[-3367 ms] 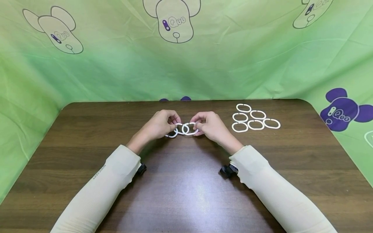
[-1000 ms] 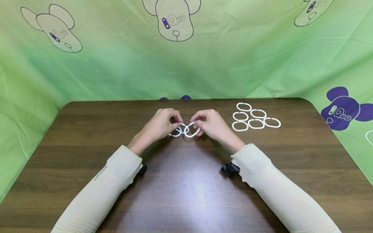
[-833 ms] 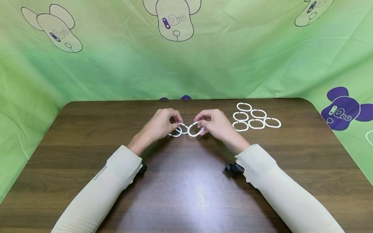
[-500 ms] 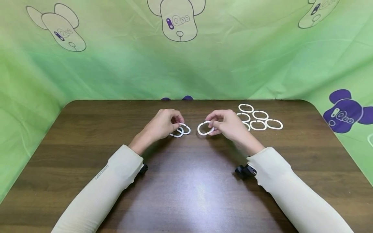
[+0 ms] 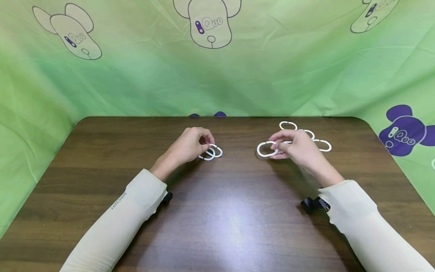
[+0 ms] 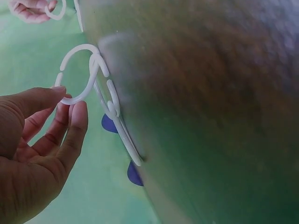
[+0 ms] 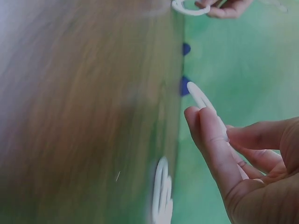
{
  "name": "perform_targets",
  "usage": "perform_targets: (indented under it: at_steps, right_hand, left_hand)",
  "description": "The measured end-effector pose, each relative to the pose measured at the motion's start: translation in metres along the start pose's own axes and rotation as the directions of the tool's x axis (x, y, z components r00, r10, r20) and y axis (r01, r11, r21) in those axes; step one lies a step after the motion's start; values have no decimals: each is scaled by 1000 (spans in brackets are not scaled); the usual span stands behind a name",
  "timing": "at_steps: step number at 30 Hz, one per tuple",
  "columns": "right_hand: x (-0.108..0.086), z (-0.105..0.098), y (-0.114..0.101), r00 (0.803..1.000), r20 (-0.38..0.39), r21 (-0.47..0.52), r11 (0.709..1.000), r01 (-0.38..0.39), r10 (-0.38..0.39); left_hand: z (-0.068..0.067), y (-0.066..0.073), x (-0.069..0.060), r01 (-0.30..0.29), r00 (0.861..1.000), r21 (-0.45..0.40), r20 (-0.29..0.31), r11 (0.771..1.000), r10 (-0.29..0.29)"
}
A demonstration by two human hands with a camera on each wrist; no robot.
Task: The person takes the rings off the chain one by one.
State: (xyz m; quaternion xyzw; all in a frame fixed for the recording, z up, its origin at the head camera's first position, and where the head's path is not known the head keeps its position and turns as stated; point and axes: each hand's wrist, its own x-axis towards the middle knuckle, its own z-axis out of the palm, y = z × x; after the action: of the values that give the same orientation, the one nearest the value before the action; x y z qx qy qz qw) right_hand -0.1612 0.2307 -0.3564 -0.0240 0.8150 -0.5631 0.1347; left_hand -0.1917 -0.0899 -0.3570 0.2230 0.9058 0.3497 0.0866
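My left hand (image 5: 187, 147) pinches one white, oval plastic chain link (image 6: 80, 47) between thumb and fingers. Each link has a small gap in its loop. Hanging from the held link, further white links (image 6: 126, 135) reach down to the tabletop in the left wrist view. To the right, my right hand (image 5: 300, 149) holds a separate white link (image 5: 259, 149) between thumb and fingers, raised off the table and apart from the chain. In the right wrist view, its lower part is hidden behind the fingers.
Behind my right hand, several loose white links (image 5: 325, 141) lie on the brown wooden table (image 5: 204, 211), some of them hidden by the hand. A green printed cloth (image 5: 142, 83) rises along the table's back edge and sides.
My right hand has drawn its link away from the chain and carried it right, towards the loose links, which it now partly covers. My left hand stays nearly in place with the chain.
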Motion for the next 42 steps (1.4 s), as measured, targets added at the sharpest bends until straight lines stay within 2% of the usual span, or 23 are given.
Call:
perform_targets:
  at_steps: [3,10,17,27,34,42]
  right_hand:
    - [-3,-11,7,1000,-18,32,999,-21,22]
    - [-15,-38,24,996,-63,-44,997,-67,64]
    - [-25,-57,38,993,-94,-49,996,-70,65]
    - [-31,-64,48,991,-104,-113,989,-98,87]
    - [-32,-65,48,987,-129,-234,964,-124,96]
    - [-33,-65,49,981,-166,-288,947,-146,101]
  left_hand:
    - [0,-1,0,7,1000,-5,2,1000,-7]
    - [0,0,0,19,1000,-12,6,1000,-19]
    - [-1,0,1,27,1000,-19,8,999,-27]
    - [-2,0,-1,32,999,-10,17,999,-32]
    - [-3,1,0,41,999,-7,23,999,-41]
    - [-2,0,-1,74,996,-9,41,997,-73]
